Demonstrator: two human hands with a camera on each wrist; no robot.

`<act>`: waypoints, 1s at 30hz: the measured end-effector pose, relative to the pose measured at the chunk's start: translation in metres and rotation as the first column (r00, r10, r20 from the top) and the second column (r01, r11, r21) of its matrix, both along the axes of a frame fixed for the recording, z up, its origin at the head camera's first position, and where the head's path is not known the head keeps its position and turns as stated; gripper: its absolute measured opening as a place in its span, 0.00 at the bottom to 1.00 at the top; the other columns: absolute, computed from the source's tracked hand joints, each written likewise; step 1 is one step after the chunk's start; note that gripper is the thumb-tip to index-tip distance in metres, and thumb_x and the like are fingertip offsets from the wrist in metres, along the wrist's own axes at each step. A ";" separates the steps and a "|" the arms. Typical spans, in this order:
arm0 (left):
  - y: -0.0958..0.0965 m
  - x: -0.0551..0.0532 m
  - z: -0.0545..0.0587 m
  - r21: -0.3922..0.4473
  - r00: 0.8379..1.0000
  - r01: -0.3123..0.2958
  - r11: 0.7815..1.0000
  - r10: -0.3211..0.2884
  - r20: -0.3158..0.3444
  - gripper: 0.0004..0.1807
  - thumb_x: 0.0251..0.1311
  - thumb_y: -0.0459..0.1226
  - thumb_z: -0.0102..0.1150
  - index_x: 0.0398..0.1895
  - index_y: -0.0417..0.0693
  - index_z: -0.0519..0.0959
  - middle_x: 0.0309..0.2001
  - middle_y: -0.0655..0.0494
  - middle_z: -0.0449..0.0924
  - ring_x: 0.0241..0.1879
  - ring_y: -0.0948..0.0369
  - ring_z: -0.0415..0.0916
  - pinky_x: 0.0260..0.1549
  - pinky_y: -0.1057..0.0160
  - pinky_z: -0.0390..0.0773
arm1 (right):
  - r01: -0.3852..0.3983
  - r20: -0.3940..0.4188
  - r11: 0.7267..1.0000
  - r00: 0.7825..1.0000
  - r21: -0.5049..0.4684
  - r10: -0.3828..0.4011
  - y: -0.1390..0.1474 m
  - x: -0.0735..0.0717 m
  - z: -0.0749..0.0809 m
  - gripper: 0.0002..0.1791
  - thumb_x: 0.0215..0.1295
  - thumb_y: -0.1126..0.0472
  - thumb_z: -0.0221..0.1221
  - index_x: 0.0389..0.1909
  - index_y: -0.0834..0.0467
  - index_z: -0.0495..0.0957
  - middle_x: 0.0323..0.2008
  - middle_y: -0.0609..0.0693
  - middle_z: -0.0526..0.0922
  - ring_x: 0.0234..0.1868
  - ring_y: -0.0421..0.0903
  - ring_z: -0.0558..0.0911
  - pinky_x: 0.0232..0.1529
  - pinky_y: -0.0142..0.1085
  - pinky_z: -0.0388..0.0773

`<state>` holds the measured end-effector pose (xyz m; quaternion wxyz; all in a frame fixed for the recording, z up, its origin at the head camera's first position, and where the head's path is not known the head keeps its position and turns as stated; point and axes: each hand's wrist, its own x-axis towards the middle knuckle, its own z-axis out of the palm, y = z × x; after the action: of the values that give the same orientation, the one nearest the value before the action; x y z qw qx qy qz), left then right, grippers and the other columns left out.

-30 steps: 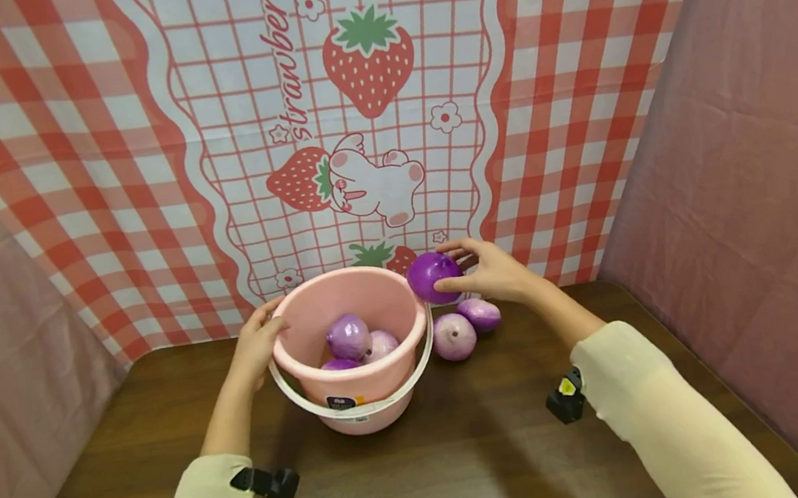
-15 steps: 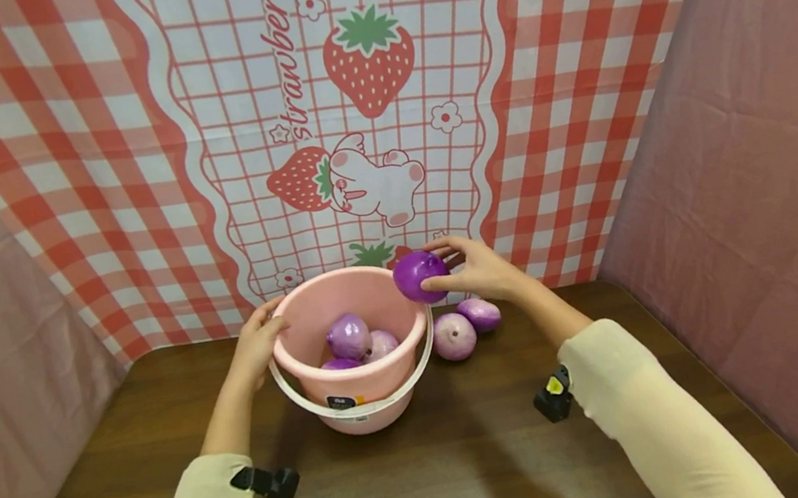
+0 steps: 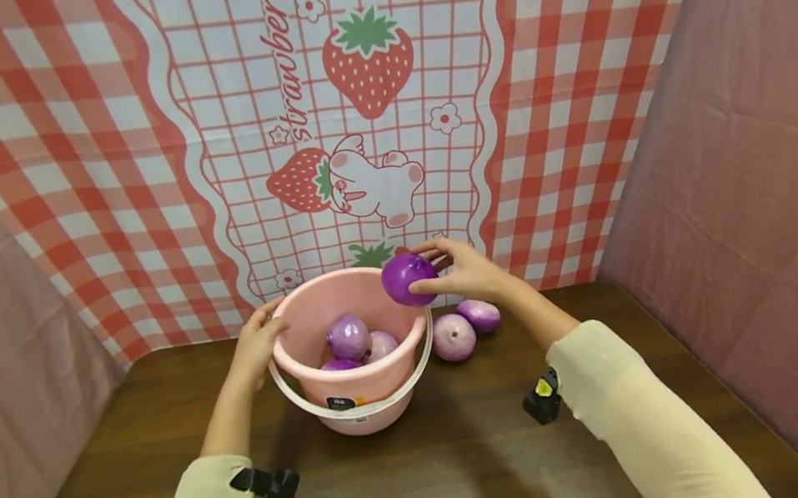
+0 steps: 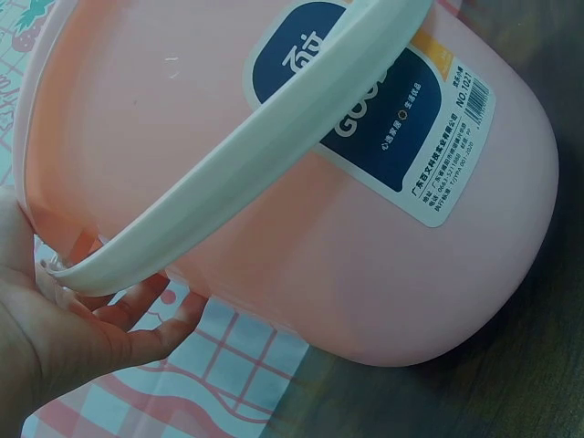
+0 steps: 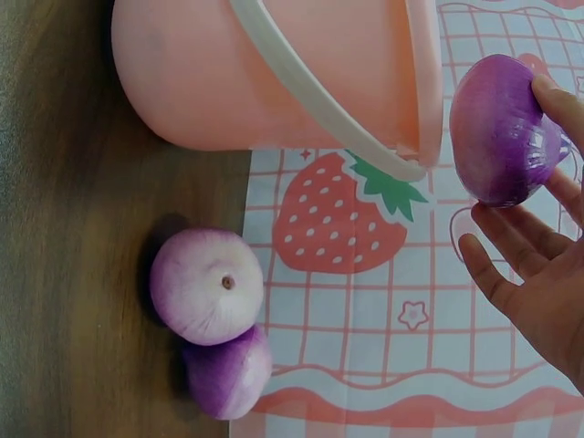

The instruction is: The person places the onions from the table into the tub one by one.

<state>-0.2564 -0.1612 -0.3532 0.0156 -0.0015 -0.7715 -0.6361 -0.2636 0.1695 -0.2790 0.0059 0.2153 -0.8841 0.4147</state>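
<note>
While a glossy, deep-purple round onion [image 3: 401, 281] hangs above the far right edge of a pale pink plastic bucket [image 3: 372, 387], the person's right hand [image 3: 469, 273] has its grip clamped on it, thumb on the near side and fingers behind. The right wrist view shows a gap between this onion and the bucket's rim. The left hand [image 3: 255, 348] has its grip clamped on the left side of the rim, thumb at the edge and fingers against the outer wall.

Inside the bucket lie a shiny lavender onion [image 3: 348, 337], a paler pinkish onion [image 3: 382, 344] and a partly hidden vivid purple onion [image 3: 341, 364]. A curved white plastic handle [image 3: 360, 411] droops across the front, crossing a navy paper label [image 4: 411, 141].

Just right of the bucket, a round, pale lilac onion [image 3: 454, 338] and a purple-and-white oval onion [image 3: 482, 316] sit side by side on the dark brown wood-grain worktop [image 3: 416, 491]. Behind rises a red-and-white checked cloth with strawberry prints [image 3: 570, 50].
</note>
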 end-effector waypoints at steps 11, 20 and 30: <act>0.000 0.000 0.000 0.001 1.000 -0.004 1.000 0.004 -0.002 0.32 0.60 0.35 0.46 0.70 0.47 0.59 0.66 0.39 0.61 0.56 0.49 0.67 0.51 0.62 0.76 | -0.003 0.005 1.000 1.000 -0.027 0.003 -0.007 0.000 0.000 0.35 0.48 0.44 0.68 0.59 0.48 0.70 0.55 0.52 0.75 0.54 0.51 0.75 0.54 0.47 0.75; 0.000 0.000 0.000 -0.009 1.000 -0.010 1.000 0.010 0.000 0.31 0.60 0.35 0.46 0.70 0.47 0.59 0.66 0.39 0.61 0.56 0.50 0.66 0.51 0.64 0.75 | -0.017 -0.001 1.000 1.000 -0.024 0.017 -0.012 0.002 0.001 0.34 0.49 0.46 0.68 0.59 0.47 0.70 0.56 0.52 0.74 0.55 0.52 0.74 0.54 0.48 0.74; 0.000 0.000 -0.001 0.004 1.000 -0.002 1.000 0.002 0.001 0.32 0.60 0.35 0.45 0.70 0.47 0.58 0.65 0.39 0.61 0.56 0.49 0.67 0.50 0.64 0.76 | -0.021 0.001 1.000 1.000 -0.016 0.021 -0.023 0.001 0.000 0.36 0.48 0.46 0.68 0.59 0.48 0.70 0.55 0.53 0.75 0.54 0.51 0.74 0.52 0.46 0.76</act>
<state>-0.2568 -0.1615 -0.3537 0.0159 -0.0006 -0.7702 -0.6376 -0.2621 0.1470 -0.2786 0.0029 0.2242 -0.8785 0.4218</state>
